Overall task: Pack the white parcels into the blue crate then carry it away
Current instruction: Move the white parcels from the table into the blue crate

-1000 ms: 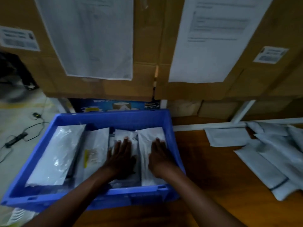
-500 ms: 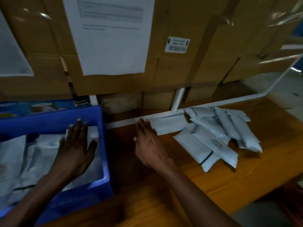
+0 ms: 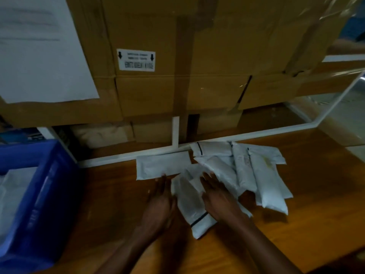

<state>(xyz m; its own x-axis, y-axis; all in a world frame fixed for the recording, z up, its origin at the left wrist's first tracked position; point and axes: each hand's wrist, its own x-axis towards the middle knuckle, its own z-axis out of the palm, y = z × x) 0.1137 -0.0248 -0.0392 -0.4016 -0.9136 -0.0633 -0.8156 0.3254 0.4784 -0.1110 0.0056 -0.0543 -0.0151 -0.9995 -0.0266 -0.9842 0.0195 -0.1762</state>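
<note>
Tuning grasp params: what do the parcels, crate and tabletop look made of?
White parcels: likely thin plastic mailer film, slightly glossy; it creases and bulges softly.
Blue crate: apparently rigid moulded plastic, with a straight ribbed wall.
Table: wood or wood-look laminate, smooth satin; grain and soft glare show.

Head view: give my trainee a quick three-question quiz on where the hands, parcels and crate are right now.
1. True or false: the blue crate sits at the left of the table.
2. Which parcel lies between the left hand and right hand? A) the black-striped parcel B) the flat parcel
3. Fill in: the cardboard boxes stand ___ the parcel pile.

Key: 1 true; 2 A; 3 behind.
</note>
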